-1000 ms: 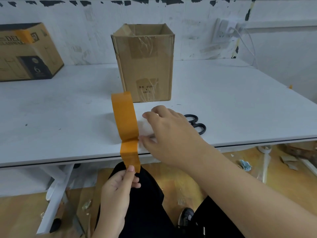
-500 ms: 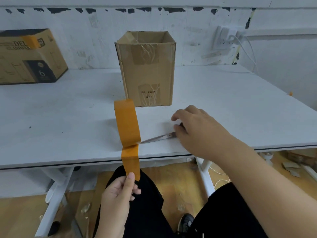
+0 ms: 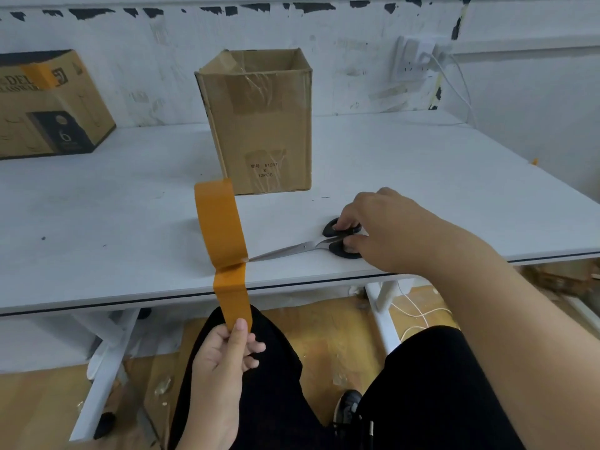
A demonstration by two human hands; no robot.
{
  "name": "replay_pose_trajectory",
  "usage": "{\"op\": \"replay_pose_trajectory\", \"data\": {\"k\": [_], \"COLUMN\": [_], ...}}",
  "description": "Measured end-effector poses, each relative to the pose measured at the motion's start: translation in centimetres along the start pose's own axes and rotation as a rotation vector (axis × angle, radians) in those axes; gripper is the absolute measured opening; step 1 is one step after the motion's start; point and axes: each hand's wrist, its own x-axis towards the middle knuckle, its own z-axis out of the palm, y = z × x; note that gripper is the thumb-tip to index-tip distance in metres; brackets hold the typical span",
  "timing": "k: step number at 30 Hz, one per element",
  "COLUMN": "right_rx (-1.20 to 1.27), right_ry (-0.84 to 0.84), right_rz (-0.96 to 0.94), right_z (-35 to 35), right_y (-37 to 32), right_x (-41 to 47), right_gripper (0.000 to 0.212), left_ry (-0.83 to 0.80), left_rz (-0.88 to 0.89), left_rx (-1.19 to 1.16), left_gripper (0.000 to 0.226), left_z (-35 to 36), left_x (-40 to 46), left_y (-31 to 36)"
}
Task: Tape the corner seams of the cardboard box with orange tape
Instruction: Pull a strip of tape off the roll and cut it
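Pinching glossy orange tape (image 3: 224,254), left hand (image 3: 224,358); right hand (image 3: 383,228) grips steel scissors (image 3: 311,245).

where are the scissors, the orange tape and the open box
scissors (image 3: 344,237): head view, black handle loops
orange tape (image 3: 220,227): head view, pulled strip's middle
open cardboard box (image 3: 266,134): head view, front face

A tall brown cardboard box (image 3: 259,125) stands upright on the white table, its top open, with patches of clear tape on its front face and small printed text low down. Near it, closer to me, an orange tape roll (image 3: 218,222) stands on edge by the table's front edge. A strip of orange tape (image 3: 233,293) is pulled down from it past the edge, its free end pinched in my left hand (image 3: 224,358).
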Motion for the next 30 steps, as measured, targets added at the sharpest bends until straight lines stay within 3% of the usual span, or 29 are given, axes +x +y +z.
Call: {"op": "replay_pose_trajectory", "data": {"k": [9,16,21,25,30], "right_rx": [0.048,0.177,0.098,0.07,0.059], "right_ry": [-0.003,-0.238,-0.325,-0.325,-0.346], "right_rz": [-0.054,-0.056,-0.006,0.02,0.058], "right_z": [-1.4,-1.6,-0.8,-0.2,0.2], "right_y": [1.7,0.1,-1.1,-1.5,-1.5], "right_x": [-3.3,-6.2,-6.8,-6.3,-6.1], "right_gripper": [0.021,0.008,0.025,0.032,0.034], "left_ry": [-0.027,-0.058,-0.105,-0.102,-0.083], "left_rz": [-0.049,-0.034,0.012,0.016,0.034], "left_rx": [-0.169,-0.285,-0.281,-0.286,-0.238], "left_gripper": [0.016,0.003,0.016,0.042,0.042], "left_z": [-0.1,0.3,0.1,-0.3,-0.4], "left_x": [0.2,0.0,0.1,0.2,0.1], "left_y": [-0.6,-0.6,-0.7,-0.9,-0.9]}}
